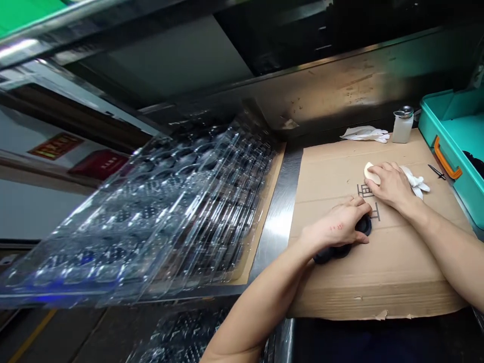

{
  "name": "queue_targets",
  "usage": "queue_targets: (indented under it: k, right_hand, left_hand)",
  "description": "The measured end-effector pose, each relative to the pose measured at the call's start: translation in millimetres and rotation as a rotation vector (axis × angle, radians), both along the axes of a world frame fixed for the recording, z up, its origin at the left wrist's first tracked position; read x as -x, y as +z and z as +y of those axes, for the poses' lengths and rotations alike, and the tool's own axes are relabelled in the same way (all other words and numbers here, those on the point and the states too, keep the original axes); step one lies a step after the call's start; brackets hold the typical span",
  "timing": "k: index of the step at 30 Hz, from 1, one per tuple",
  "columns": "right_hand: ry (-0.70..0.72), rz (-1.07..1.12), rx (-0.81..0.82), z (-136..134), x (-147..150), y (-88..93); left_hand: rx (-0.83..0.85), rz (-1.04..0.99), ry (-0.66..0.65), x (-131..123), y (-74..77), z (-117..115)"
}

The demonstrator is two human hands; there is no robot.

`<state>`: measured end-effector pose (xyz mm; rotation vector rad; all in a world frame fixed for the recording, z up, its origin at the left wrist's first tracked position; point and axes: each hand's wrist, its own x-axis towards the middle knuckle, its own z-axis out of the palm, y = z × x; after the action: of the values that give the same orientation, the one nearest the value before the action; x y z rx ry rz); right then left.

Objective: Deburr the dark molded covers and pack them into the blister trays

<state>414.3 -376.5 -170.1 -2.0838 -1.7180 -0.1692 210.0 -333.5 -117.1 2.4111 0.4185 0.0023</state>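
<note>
My left hand (342, 226) lies closed over a black rounded part (363, 225) on the cardboard sheet (378, 272), with more of the black part showing under my wrist. My right hand (389, 184) is closed on a small white cloth pad (370, 172), pressed down on the cardboard just beyond the left hand. A white rag (416, 182) trails out from under the right hand to the right.
A stack of clear plastic blister trays (162, 212) fills the left, tilted and blurred. At the back stand a small dispenser bottle (402, 124) and a white glove (366, 133). A teal bin (457, 146) with an orange handle sits right, a thin black tool (436, 172) beside it.
</note>
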Motion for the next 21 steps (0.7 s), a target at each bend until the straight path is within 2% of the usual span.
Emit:
queue_targets:
  k: [2,3,7,10,12,15,18,21]
  right_hand:
    - [0.013,0.004,-0.002,0,-1,0.1]
    - [0.019,0.006,-0.002,0,-1,0.0]
    - [0.018,0.02,-0.016,0,-2,-2.3]
    - [0.025,0.051,-0.051,0,-3,-4.0]
    - [0.032,0.094,-0.114,2,-5,-2.2]
    - [0.012,0.202,-0.263,4,-6,6.1]
    - [-0.01,0.295,-0.367,5,1,13.5]
    - [0.022,0.304,-0.345,3,22,12.0]
  left_hand:
    - [0.147,-0.062,0.094,-3,-5.2,5]
    - [0.277,-0.114,0.163,-5,-7.9,11]
    - [0.938,-0.406,0.494,-13,-19.9,41]
    - [1.202,-0.604,0.715,-25,-27.0,58]
    - [1.352,-0.687,0.754,-36,-29.7,63]
    - [1.529,-0.735,0.724,-52,-32.4,62]
    - [1.595,-0.761,0.728,-62,-35.2,56]
    - [1.661,-0.797,0.711,-62,-36.2,52]
